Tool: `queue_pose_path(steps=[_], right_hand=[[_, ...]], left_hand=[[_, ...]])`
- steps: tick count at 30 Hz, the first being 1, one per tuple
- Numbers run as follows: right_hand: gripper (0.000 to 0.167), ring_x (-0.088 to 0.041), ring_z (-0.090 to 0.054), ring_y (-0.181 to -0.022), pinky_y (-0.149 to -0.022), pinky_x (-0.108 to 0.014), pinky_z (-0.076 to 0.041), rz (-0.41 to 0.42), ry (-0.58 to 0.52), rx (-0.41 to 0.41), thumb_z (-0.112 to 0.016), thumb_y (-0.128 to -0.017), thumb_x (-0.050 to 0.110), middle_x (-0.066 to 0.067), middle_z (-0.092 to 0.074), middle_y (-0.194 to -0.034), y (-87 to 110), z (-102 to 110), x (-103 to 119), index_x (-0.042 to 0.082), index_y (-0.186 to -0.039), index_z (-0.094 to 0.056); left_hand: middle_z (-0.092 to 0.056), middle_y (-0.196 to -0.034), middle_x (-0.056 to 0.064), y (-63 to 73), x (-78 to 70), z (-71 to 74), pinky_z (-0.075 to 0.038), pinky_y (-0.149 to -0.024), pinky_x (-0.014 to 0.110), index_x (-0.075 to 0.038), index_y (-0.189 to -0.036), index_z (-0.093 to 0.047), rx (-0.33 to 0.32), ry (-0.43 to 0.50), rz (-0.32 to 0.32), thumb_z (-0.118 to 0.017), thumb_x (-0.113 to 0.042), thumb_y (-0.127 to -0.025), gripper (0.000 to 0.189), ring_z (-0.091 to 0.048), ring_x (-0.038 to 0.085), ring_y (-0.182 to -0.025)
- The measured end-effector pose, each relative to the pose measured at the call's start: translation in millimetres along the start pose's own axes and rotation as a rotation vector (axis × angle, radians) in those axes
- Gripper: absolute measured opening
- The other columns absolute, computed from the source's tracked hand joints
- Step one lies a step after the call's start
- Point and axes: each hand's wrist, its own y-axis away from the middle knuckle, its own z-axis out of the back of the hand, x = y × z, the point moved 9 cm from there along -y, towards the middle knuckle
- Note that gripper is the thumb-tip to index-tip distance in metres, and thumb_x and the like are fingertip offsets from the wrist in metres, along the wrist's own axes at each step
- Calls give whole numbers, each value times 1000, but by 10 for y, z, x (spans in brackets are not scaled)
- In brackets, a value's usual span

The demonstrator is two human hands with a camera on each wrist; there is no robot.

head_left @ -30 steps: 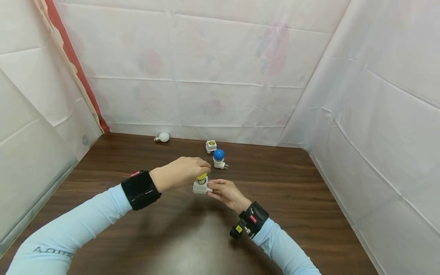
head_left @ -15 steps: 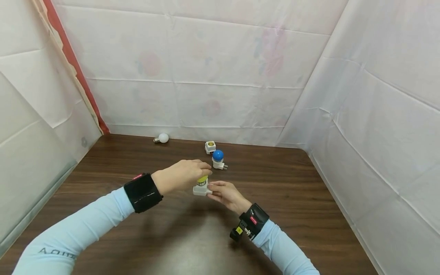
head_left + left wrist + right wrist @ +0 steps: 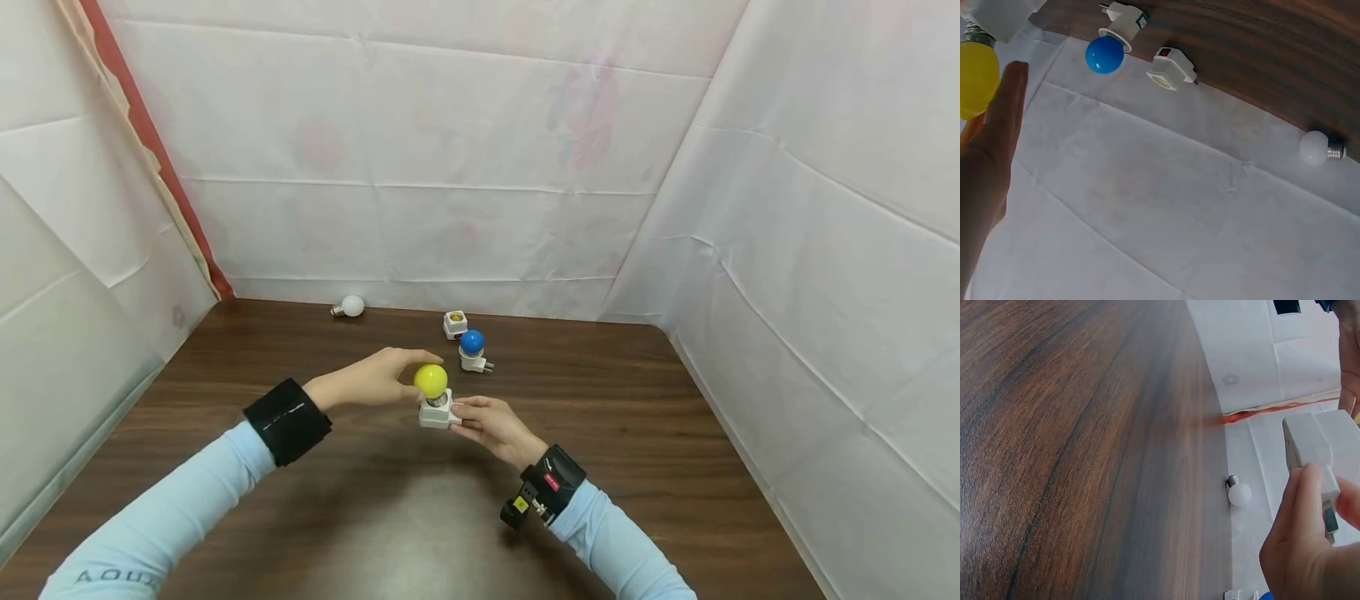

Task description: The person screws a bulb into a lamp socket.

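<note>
My right hand [image 3: 497,427] pinches a white plug-in lamp socket [image 3: 434,416] by its right side, between thumb and fingers. A yellow light bulb [image 3: 431,380] stands upright in that socket, some of its metal screw thread showing above the rim. My left hand [image 3: 375,379] is spread around the bulb, thumb at its left and fingers behind it. In the left wrist view, straight fingers [image 3: 1011,100] lie alongside the yellow bulb [image 3: 977,78]. The right wrist view shows fingertips on the socket [image 3: 1319,440], with the bulb mostly out of frame.
Behind the hands, a blue bulb [image 3: 472,342] sits in a white plug-in socket [image 3: 473,362]. Another white socket [image 3: 455,324], without a bulb, stands just beyond. A white bulb [image 3: 351,306] lies near the table's back edge. White sheeting [image 3: 465,125] walls in the brown table [image 3: 600,400].
My left hand has loosened from over the yellow bulb and moved slightly left, uncovering it. The right hand keeps holding the socket in nearly the same place.
</note>
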Motion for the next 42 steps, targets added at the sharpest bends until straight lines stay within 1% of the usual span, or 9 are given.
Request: queue_pose_path(steps=[3, 5, 9, 15, 22, 26, 34, 37, 42], right_hand=[[34, -14, -62, -86, -86, -27, -51, -3, 3, -4, -57, -90, 7, -11, -57, -105, -1, 10, -9, -7, -121, -51], [34, -14, -62, -86, -86, -28, -51, -7, 3, -4, -57, -89, 7, -11, -57, -105, 1, 15, -15, -7, -120, -51], [35, -14, -62, -87, -86, -28, -51, -14, 1, 1, -58, -89, 9, -11, -57, -107, 11, 16, -20, -6, -120, -52], [33, -14, -62, -87, -85, -28, -51, -30, -10, 2, -58, -89, 9, -10, -58, -106, 20, 28, -48, -5, -120, -53], [34, -14, -62, -86, -85, -28, -51, -19, -5, 1, -59, -89, 8, -9, -58, -103, 2, 38, -51, -6, -120, -53], [34, -13, -62, -85, -86, -28, -51, -13, -6, 0, -58, -89, 8, -8, -58, -102, -10, 45, -54, -6, -119, -53], [33, -14, -61, -86, -86, -28, -51, -11, -10, 0, -59, -89, 8, -8, -60, -99, -21, 51, -64, -6, -118, -53], [33, -14, -61, -86, -86, -29, -51, -13, -13, 0, -59, -89, 8, -8, -60, -99, -21, 52, -65, -6, -119, -53], [34, -14, -62, -85, -87, -30, -50, -25, -15, -6, -58, -89, 7, -8, -60, -99, -15, 54, -61, -6, -120, -53]], left_hand=[[-59, -119, 11, -2, -20, -22, -50, -88, 38, -5, -128, -50, -7, 19, 1, -67, -6, -81, 50, -59, 22, -104], [-61, -116, 9, -4, -50, -24, -52, -85, 35, -5, -127, -52, -22, -7, 10, -68, -7, -80, 49, -61, 20, -99], [-63, -111, 9, -15, -102, -30, -53, -81, 32, -4, -125, -54, -44, -71, 27, -70, -11, -80, 48, -63, 17, -92], [-64, -108, 9, -29, -119, -50, -53, -79, 31, -3, -124, -55, -55, -100, 44, -71, -12, -79, 49, -62, 16, -89], [-62, -115, 11, -31, -108, -57, -53, -79, 30, -3, -127, -51, -84, -97, 31, -71, -13, -78, 53, -63, 16, -91], [-62, -115, 9, -23, -115, -39, -53, -77, 30, -3, -125, -53, -132, -93, 34, -73, -17, -78, 53, -62, 16, -91], [-64, -106, 8, 10, -150, 22, -53, -73, 31, -2, -115, -60, -282, -141, 70, -76, -26, -75, 49, -62, 18, -88], [-65, -102, 7, 19, -161, 33, -53, -72, 31, -2, -112, -62, -310, -155, 74, -76, -25, -75, 46, -61, 16, -84], [-66, -100, 8, 22, -172, 34, -53, -71, 31, -2, -111, -63, -320, -163, 75, -75, -25, -75, 44, -60, 16, -82]])
